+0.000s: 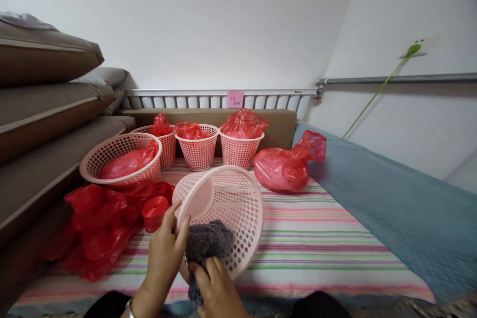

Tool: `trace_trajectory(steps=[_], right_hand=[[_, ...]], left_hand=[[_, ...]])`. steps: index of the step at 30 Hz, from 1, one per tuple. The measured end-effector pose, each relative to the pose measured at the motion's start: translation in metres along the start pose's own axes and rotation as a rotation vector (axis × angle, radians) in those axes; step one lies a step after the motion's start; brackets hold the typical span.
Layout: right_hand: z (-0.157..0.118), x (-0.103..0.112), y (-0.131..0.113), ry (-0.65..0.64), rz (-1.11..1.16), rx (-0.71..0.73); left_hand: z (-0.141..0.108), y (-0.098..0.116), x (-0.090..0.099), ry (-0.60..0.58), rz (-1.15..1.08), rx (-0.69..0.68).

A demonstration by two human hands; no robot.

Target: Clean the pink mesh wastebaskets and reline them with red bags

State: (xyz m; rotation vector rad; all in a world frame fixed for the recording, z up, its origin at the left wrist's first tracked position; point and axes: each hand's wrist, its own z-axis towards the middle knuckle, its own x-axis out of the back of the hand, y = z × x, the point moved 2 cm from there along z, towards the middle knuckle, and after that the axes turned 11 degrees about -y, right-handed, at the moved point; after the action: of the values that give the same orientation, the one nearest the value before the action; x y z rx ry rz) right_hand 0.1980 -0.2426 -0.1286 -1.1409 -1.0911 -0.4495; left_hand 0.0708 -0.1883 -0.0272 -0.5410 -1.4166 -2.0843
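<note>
A pink perforated plastic basket (244, 218) lies tilted in front of me, its mouth turned toward me. My left hand (167, 238) grips the basket's left rim, thumb and fingers on either side of it. With my right hand (214, 283) I hold a dark grey cloth (208, 241) against the lower inside wall of the basket. Part of the cloth hangs down below the hand. Just left of my left hand stands a roll of red plastic bags (154, 212), beside a crumpled heap of red plastic bags (97, 228).
Behind stand several pink baskets (198, 154) with red bags inside. A tied red bag (281, 169) sits to the right on the striped cloth (316, 238). Stacked cushions (44, 104) rise at the left. A white radiator (182, 100) runs along the wall.
</note>
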Motion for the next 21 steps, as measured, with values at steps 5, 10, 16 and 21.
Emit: trace_trajectory(steps=[5, 10, 16, 21], right_hand=[[-0.004, 0.000, 0.008, -0.034, -0.010, 0.032], [-0.013, 0.018, 0.012, -0.061, 0.223, -0.028], [-0.001, 0.038, -0.021, 0.078, 0.566, -0.006], [0.015, 0.047, -0.046, 0.198, 0.723, 0.078]], left_hand=[[0.031, 0.009, 0.015, -0.005, 0.068, -0.130], [0.013, 0.002, 0.009, 0.055, -0.100, -0.049], [-0.007, -0.007, 0.002, 0.088, -0.299, -0.012], [-0.007, -0.012, 0.003, 0.153, -0.393, 0.054]])
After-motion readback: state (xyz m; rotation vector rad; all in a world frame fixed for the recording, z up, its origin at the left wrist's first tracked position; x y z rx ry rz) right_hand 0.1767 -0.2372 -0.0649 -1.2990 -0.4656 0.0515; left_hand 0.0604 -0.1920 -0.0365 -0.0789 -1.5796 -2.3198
